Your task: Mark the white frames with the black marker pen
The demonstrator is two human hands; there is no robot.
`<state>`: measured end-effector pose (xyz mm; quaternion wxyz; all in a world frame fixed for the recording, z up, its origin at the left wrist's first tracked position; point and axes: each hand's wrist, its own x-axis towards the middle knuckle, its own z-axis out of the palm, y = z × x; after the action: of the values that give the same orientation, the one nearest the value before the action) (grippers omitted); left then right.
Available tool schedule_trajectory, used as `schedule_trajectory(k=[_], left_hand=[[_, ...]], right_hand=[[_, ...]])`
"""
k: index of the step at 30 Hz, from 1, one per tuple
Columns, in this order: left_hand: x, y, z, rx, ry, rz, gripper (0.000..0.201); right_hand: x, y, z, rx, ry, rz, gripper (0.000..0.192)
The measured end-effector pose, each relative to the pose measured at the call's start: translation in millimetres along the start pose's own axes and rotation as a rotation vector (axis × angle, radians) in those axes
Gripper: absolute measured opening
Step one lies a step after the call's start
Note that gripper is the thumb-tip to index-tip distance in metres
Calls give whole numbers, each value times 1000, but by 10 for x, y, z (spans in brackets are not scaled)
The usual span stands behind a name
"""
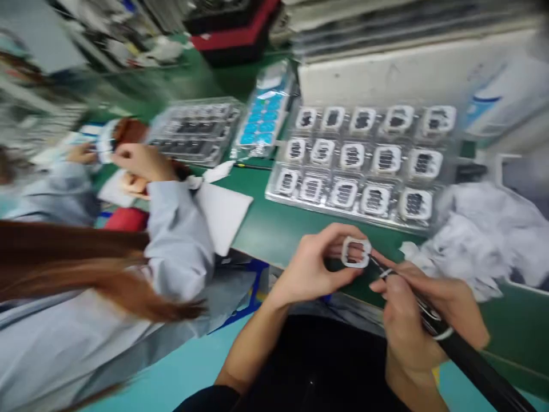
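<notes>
My left hand (317, 260) pinches a small white square frame part (355, 252) by its edges, just above the near edge of the green bench. My right hand (422, 306) grips a thin black-handled tool (433, 320) like a pen, and its metal tip touches the right side of the frame. The picture is blurred by motion.
A clear plastic tray (441, 137) with rows of small dark parts lies behind my hands. White crumpled wipes (484, 229) sit at right. A second clear tray (195, 131) and a blue-labelled sheet (263, 117) lie further left. A co-worker in a pale coat (171, 240) works at my left.
</notes>
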<state>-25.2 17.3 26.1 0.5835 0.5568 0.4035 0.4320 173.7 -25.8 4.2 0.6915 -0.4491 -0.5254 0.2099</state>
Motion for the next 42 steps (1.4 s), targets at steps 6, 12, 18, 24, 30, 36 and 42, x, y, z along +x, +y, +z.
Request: schedule_trajectory(k=[6,12,18,24,30,36,42], left_hand=[[-17,33,-7,80,17,73,38],[-33,34,26,169,17,129,35],[-46,19,33,254,42,147,34],[-66,3,34,278,45,137,33],[-75,-7,25,328,48,154,33],[-104,-30,24,367,54,163,35],[-120,-39,30,357,46,217,40]], right_hand=[[-43,-110,252,-77,-94,-44,26],[-4,-140,270,-179,-57,-85,26],[11,-153,298,-183,-77,-80,23],[20,-153,308,-229,-58,-95,19],[22,-165,311,-235,-68,-74,21],[30,-185,315,-272,-70,-108,21],[38,-205,318,-333,-102,-180,22]])
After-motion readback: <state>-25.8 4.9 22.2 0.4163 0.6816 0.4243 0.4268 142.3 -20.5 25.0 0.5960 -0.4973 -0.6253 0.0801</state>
